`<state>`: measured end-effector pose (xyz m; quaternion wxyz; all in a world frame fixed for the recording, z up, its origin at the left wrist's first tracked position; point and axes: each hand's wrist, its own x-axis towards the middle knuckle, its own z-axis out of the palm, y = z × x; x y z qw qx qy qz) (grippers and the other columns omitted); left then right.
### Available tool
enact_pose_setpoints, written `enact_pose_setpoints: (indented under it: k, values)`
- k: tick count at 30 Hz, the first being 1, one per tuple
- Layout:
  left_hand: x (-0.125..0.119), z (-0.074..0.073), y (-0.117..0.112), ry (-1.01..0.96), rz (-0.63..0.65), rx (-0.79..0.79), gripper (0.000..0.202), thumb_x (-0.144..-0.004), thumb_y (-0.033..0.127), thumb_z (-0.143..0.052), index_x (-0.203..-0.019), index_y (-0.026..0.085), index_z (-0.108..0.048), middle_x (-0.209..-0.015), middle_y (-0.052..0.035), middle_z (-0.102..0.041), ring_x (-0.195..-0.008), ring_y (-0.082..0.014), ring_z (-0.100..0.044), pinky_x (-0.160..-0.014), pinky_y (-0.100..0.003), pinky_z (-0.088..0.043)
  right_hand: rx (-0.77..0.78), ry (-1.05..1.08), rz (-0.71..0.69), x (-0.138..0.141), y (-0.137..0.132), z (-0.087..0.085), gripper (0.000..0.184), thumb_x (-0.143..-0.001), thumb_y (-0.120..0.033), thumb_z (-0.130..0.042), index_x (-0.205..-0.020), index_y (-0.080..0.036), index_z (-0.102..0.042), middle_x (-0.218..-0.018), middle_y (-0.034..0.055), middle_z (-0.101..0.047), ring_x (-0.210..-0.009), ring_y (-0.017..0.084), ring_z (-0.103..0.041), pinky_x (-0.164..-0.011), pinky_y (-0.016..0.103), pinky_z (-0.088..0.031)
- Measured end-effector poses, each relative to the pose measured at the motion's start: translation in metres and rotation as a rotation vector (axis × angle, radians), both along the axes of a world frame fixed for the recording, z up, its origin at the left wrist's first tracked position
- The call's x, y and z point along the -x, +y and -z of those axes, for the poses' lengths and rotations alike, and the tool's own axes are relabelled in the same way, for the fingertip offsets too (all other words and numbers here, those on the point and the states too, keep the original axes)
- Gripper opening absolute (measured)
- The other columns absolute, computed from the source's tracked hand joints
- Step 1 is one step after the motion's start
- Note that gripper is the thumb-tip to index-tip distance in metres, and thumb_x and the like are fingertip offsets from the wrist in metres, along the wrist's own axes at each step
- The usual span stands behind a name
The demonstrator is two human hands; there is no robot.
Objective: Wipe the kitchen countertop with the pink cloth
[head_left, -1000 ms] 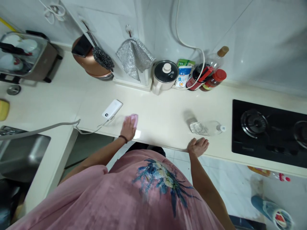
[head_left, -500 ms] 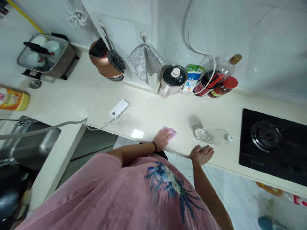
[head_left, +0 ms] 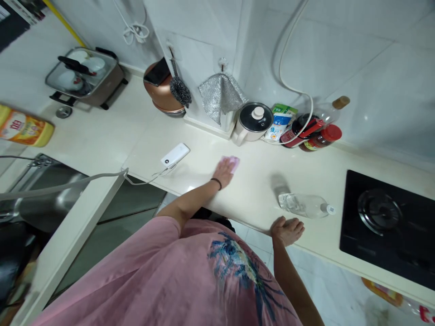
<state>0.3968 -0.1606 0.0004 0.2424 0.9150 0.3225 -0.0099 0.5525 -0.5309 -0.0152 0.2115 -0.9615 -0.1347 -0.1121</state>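
My left hand (head_left: 223, 174) lies on a small pink cloth (head_left: 234, 163), pressing it against the cream countertop (head_left: 200, 176). The cloth shows past the fingertips; how much is bunched under the palm is hidden. A dark band circles that wrist. At the counter's front edge my right hand (head_left: 288, 231) rests with fingers apart, holding nothing. Just beyond it a clear bottle (head_left: 306, 205) with a white cap lies on its side, some clear liquid inside. Left of the cloth sits a white power bank (head_left: 175, 155) with a cable plugged in.
A black gas stove (head_left: 387, 226) is at the right. Along the wall stand a lidded pot (head_left: 255, 121), packets and sauce bottles (head_left: 321, 138). A copper-coloured pan (head_left: 163, 93), an electric cooker (head_left: 86, 77) and a yellow bottle (head_left: 27, 129) are at the left, above a sink (head_left: 50, 194).
My left hand has slid the pink cloth away from the front edge, deeper onto the counter and slightly left. My right hand stays at the edge. The view has shifted a little.
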Motion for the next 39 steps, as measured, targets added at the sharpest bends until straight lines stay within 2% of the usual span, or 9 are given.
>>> enact_pose_setpoints:
  k: [5,11,14,19,23,27,32,35,39]
  values:
    - [0.085,-0.011,0.062,0.009,-0.384,-0.058,0.073,-0.11,0.033,-0.036,-0.177,0.007,-0.022,-0.185,-0.0182,-0.013,-0.173,-0.034,0.002,-0.139,-0.062,-0.008,-0.017,0.004,-0.017,0.001,0.003,-0.006,0.065,-0.101,-0.055,-0.047,-0.148,-0.012,-0.058,-0.15,0.0317,-0.056,-0.146,0.051,-0.046,-0.117,0.078,-0.039]
    - [0.135,-0.006,0.002,0.093,-0.436,-0.115,0.074,-0.108,0.035,-0.04,-0.175,0.005,-0.027,-0.184,-0.023,-0.011,-0.173,-0.038,0.0,-0.137,-0.063,-0.013,-0.037,-0.004,-0.015,0.003,0.006,-0.014,0.062,-0.1,-0.054,-0.049,-0.144,-0.012,-0.061,-0.146,0.0317,-0.057,-0.142,0.051,-0.049,-0.113,0.078,-0.041]
    - [0.107,0.003,-0.05,0.12,-0.207,-0.097,0.075,-0.106,0.033,-0.045,-0.176,0.011,-0.028,-0.184,-0.0205,-0.016,-0.172,-0.039,-0.004,-0.136,-0.063,-0.015,-0.024,0.004,-0.019,0.002,0.007,-0.016,0.06,-0.1,-0.055,-0.048,-0.141,-0.013,-0.062,-0.141,0.031,-0.059,-0.138,0.051,-0.051,-0.112,0.077,-0.043]
    - [0.004,0.02,-0.126,-0.01,0.295,-0.032,0.078,-0.104,0.033,-0.052,-0.177,0.018,-0.029,-0.185,-0.0145,-0.018,-0.173,-0.0344,-0.01,-0.139,-0.057,-0.012,-0.025,-0.022,-0.028,0.002,0.009,-0.019,0.058,-0.098,-0.054,-0.05,-0.139,-0.015,-0.063,-0.137,0.0298,-0.062,-0.135,0.051,-0.053,-0.109,0.078,-0.044]
    - [-0.063,0.024,-0.139,-0.083,0.412,-0.024,0.076,-0.105,0.034,-0.053,-0.176,0.017,-0.032,-0.185,-0.0122,-0.018,-0.173,-0.0318,-0.009,-0.14,-0.053,-0.011,-0.005,-0.037,-0.03,0.001,0.01,-0.02,0.056,-0.098,-0.055,-0.049,-0.138,-0.018,-0.064,-0.131,0.0282,-0.065,-0.133,0.052,-0.055,-0.108,0.077,-0.046]
    - [-0.069,0.017,-0.087,-0.045,0.257,0.011,0.081,-0.103,0.032,-0.054,-0.178,0.021,-0.026,-0.186,-0.0097,-0.018,-0.173,-0.0311,-0.009,-0.14,-0.052,-0.012,0.003,-0.046,-0.04,-0.001,0.009,-0.019,0.059,-0.097,-0.057,-0.048,-0.139,-0.018,-0.064,-0.129,0.0293,-0.065,-0.131,0.053,-0.057,-0.106,0.079,-0.048]
    - [-0.027,-0.013,0.032,-0.067,-0.115,-0.049,0.073,-0.108,0.032,-0.051,-0.178,0.027,-0.03,-0.187,-0.0066,-0.015,-0.172,-0.0325,-0.011,-0.14,-0.054,-0.013,-0.007,-0.043,-0.033,-0.002,0.008,-0.018,0.061,-0.096,-0.059,-0.05,-0.14,-0.019,-0.065,-0.129,0.0294,-0.066,-0.13,0.055,-0.058,-0.104,0.081,-0.048]
    - [-0.004,-0.033,0.093,-0.117,-0.262,-0.116,0.059,-0.108,0.041,-0.065,-0.164,0.026,-0.052,-0.174,-0.0137,-0.042,-0.157,-0.0358,-0.043,-0.129,-0.06,-0.037,-0.006,-0.042,-0.028,-0.001,0.008,-0.017,0.063,-0.095,-0.058,-0.05,-0.143,-0.019,-0.064,-0.132,0.0303,-0.065,-0.132,0.056,-0.057,-0.104,0.082,-0.047]
    - [0.013,-0.048,0.134,-0.134,-0.339,-0.149,0.045,-0.106,0.043,-0.073,-0.142,0.018,-0.065,-0.142,-0.0117,-0.066,-0.121,-0.0262,-0.07,-0.102,-0.05,-0.063,-0.003,-0.051,-0.035,0.0,0.009,-0.017,0.067,-0.095,-0.058,-0.049,-0.147,-0.018,-0.062,-0.136,0.0314,-0.064,-0.135,0.056,-0.056,-0.104,0.082,-0.047]
